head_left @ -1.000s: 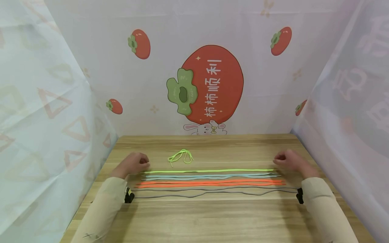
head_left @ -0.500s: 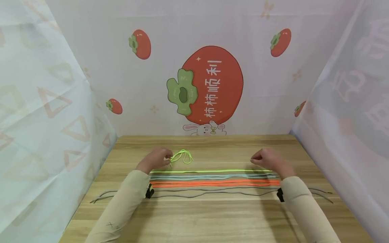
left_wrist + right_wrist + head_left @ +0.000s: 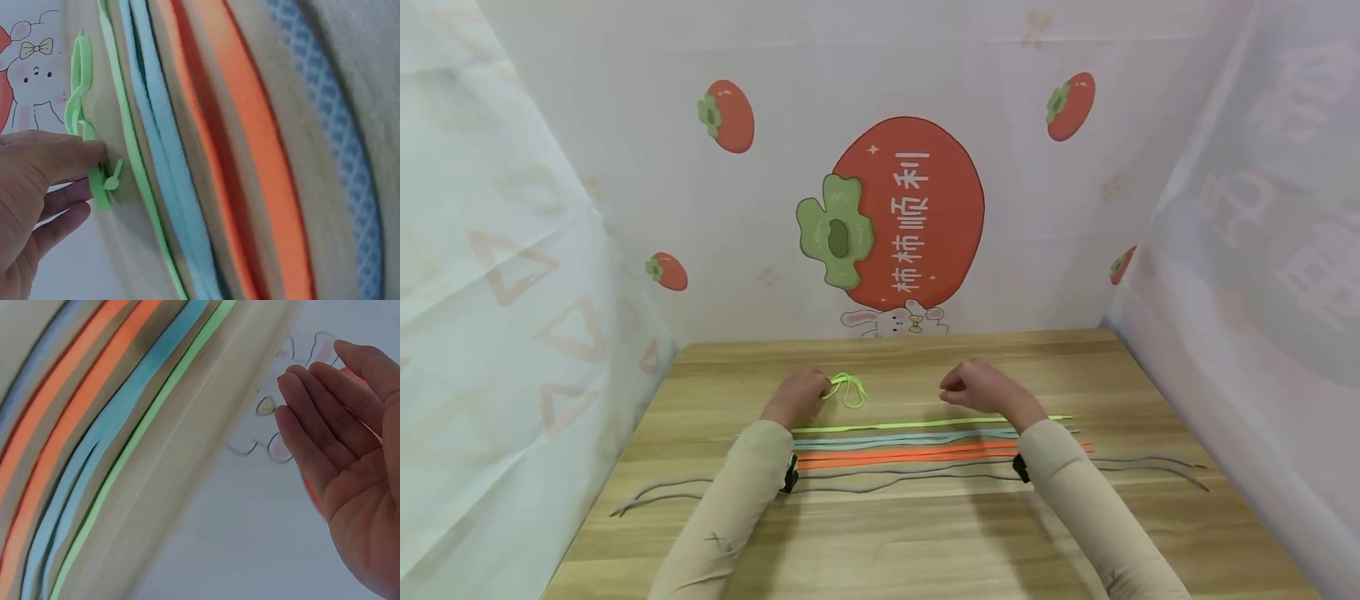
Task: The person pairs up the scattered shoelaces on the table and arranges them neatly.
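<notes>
My left hand (image 3: 797,397) pinches one end of a loosely bunched lime-green shoelace (image 3: 97,190) between thumb and fingers. The lace's loops lie to the right of the fingertips. To the right, my right hand (image 3: 985,388) is raised over the table with nothing in it, its fingers gently bent and side by side in the right wrist view (image 3: 350,419). In front of both hands, one straight lime-green shoelace (image 3: 910,425) runs across the table. Nearer to me lie light blue shoelaces (image 3: 169,150), then orange shoelaces (image 3: 259,144), then grey-blue patterned shoelaces (image 3: 337,125), roughly parallel. My forearms hide parts of them.
The wooden table (image 3: 910,550) ends at a white cloth backdrop (image 3: 1015,250) printed with persimmons and a rabbit. White cloth also hangs on the left (image 3: 490,417) and right sides. A black camera strap sits on each wrist.
Both hands have moved inward from the ends of the straight laces. My left hand has taken hold of the bunched lime-green shoelace; my right hand has moved left, still holding nothing.
</notes>
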{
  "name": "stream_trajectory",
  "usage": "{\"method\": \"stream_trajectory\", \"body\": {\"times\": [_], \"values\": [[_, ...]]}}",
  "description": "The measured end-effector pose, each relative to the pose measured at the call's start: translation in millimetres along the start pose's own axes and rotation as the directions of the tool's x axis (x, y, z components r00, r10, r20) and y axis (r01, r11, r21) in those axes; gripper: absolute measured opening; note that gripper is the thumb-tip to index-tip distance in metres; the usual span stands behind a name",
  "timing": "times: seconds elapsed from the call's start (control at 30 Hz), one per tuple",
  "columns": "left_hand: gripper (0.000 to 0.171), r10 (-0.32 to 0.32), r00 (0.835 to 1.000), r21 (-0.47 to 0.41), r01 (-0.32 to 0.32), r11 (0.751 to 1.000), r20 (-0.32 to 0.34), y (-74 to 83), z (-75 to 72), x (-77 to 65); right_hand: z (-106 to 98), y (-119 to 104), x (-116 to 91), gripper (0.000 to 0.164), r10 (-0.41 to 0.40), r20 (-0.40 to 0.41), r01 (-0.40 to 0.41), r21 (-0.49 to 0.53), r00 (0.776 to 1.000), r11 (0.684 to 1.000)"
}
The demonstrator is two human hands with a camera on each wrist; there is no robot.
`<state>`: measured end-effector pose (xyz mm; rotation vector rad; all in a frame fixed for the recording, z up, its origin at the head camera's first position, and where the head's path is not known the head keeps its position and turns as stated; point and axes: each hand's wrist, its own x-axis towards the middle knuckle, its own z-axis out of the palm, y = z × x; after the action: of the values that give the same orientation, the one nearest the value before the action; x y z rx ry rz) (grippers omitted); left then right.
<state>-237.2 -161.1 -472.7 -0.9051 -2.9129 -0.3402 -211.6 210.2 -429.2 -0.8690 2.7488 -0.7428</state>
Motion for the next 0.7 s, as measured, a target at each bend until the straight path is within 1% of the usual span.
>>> {"method": "stream_trajectory", "body": {"times": [0.1,0.23,0.3,0.37,0.5,0.7], "values": [[0.023,-0.014,1.0,-0.004,0.014,1.0,-0.021,-0.6,3.0,-1.1,6.2,-14.7,13.3,0.014,-0.032,0.012,0.032,-0.011,0.999,0.999],[0.024,-0.041,0.999,-0.032,0.041,0.999,0.002,-0.6,3.1,3.9,12.7,-31.9,28.1,0.016,-0.068,0.005,0.068,-0.043,0.998,0.997],[0.022,-0.038,0.999,-0.053,0.039,0.998,0.007,1.7,0.7,7.7,14.7,-39.4,34.8,0.016,-0.086,-0.003,0.086,-0.057,0.996,0.995],[0.019,-0.019,1.0,-0.075,0.019,0.997,0.005,5.8,-3.0,12.1,16.5,-46.3,41.8,0.017,-0.105,-0.011,0.104,-0.061,0.994,0.993],[0.01,0.032,0.999,-0.1,-0.031,0.994,0.013,19.6,-12.4,20.4,20.6,-57.6,54.5,0.022,-0.125,-0.026,0.123,-0.069,0.992,0.99],[0.007,0.099,0.995,-0.171,-0.096,0.981,0.011,38.1,-21.4,29.6,29.9,-65.1,69.1,0.032,-0.168,-0.057,0.166,-0.039,0.984,0.985]]}}
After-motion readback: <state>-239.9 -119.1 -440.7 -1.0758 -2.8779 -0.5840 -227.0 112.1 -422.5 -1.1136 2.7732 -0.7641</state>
